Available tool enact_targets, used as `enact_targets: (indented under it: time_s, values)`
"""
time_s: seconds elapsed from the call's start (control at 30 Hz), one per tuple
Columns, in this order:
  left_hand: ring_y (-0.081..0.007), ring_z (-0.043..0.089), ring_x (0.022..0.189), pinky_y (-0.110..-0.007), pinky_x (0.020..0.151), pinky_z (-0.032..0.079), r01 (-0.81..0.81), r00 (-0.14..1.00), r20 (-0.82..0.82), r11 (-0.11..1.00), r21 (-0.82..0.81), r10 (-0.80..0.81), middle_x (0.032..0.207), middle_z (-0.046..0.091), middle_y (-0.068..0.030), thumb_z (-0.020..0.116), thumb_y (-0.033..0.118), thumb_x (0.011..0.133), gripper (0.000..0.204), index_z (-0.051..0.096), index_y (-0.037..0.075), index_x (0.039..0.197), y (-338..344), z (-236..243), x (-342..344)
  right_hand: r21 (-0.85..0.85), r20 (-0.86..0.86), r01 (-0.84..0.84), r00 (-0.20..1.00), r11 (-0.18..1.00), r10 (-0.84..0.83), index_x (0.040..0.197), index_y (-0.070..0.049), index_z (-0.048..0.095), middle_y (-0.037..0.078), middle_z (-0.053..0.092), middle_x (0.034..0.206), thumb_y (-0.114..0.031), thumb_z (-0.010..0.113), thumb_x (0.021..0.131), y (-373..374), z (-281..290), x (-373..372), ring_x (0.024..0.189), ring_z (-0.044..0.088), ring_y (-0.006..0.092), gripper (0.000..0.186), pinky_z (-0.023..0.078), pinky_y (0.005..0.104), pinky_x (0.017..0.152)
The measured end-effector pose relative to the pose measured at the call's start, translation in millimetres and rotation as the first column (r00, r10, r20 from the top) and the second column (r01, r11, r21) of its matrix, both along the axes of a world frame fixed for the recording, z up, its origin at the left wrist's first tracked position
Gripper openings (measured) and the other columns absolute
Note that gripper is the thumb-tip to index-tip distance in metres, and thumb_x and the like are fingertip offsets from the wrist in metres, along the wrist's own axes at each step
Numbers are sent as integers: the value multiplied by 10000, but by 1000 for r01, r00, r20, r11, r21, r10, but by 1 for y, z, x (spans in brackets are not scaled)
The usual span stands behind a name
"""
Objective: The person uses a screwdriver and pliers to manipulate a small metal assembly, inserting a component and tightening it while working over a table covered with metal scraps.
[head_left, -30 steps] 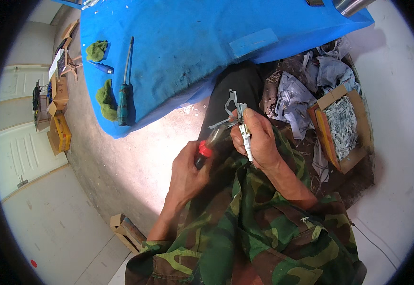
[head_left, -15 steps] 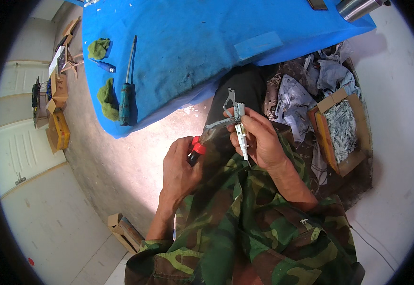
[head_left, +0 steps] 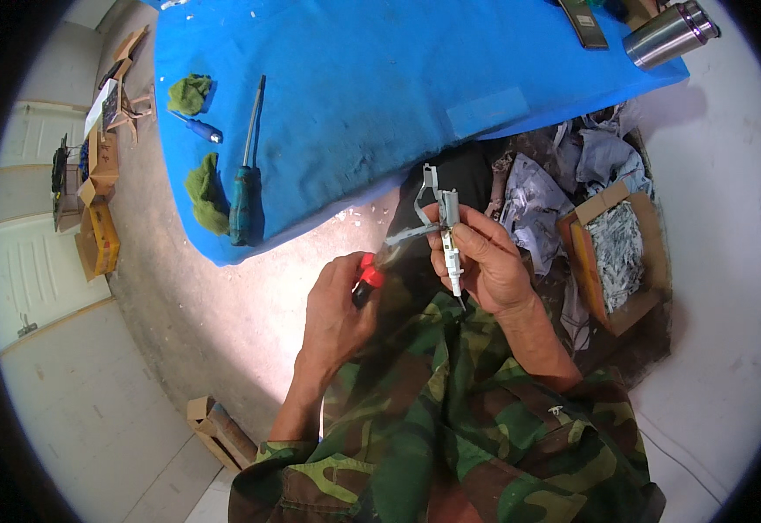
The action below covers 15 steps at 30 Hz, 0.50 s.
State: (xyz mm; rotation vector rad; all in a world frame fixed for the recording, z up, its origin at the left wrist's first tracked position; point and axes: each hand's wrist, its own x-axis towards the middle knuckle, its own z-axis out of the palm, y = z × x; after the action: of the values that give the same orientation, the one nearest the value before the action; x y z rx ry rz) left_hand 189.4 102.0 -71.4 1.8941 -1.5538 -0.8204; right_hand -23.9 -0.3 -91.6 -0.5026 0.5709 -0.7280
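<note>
My left hand (head_left: 335, 305) is closed around the red-and-black handles of a hand tool, apparently pliers (head_left: 370, 277); its metal head is blurred and hard to make out. In my right hand (head_left: 492, 266) I pinch a slim grey-and-white plastic part (head_left: 451, 240) between thumb and fingers. This part stands nearly upright, with a thin bent grey arm at its top and another grey strip sticking out to the left. A thin pin shows at its lower tip. The tool's head is close to the strip's left end; whether they touch I cannot tell.
A blue-covered table (head_left: 337, 113) lies ahead, bearing a long screwdriver (head_left: 241, 200), a smaller screwdriver (head_left: 201, 129), green cloths (head_left: 207, 196), a phone (head_left: 584, 24) and a steel flask (head_left: 672, 37). At right, a cardboard box (head_left: 576, 261) holds many small white-grey pieces, beside crumpled plastic bags (head_left: 533, 200).
The view has shifted slightly, showing more of the flask and phone. My right hand and the plastic part sit a little farther right and lower; both grips are unchanged.
</note>
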Motion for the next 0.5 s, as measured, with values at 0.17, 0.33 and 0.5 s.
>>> enact_targets:
  time_s: [0.17, 0.33, 0.5]
  values:
    - [-427, 685, 1006, -475, 882, 550, 42, 999, -19, 995, 90, -40, 1143, 676, -262, 695, 111, 955, 384, 601, 3, 1310, -6, 5, 3, -103, -98, -15, 995, 995, 5, 1420, 42, 564, 94, 632, 1050, -203, 538, 1090, -14, 13, 5, 759, 620, 148, 412, 480, 260, 572]
    - [-433, 670, 1018, -479, 894, 540, 43, 999, 15, 997, 71, -44, 1145, 679, -253, 696, 117, 953, 386, 600, -7, 1306, -10, 13, 10, -246, -213, -12, 976, 969, -42, 1416, 44, 571, 80, 628, 1033, -182, 547, 1077, -35, 26, 7, 756, 598, 132, 408, 474, 252, 617]
    - [-337, 679, 890, -418, 820, 537, -41, 999, -10, 994, 104, 43, 1028, 685, -214, 681, 188, 994, 376, 610, 3, 1313, -16, 34, 28, -541, -482, -198, 870, 817, -109, 1331, 65, 619, 49, 618, 987, -189, 580, 1043, -49, 43, 8, 787, 578, 115, 386, 463, 269, 679]
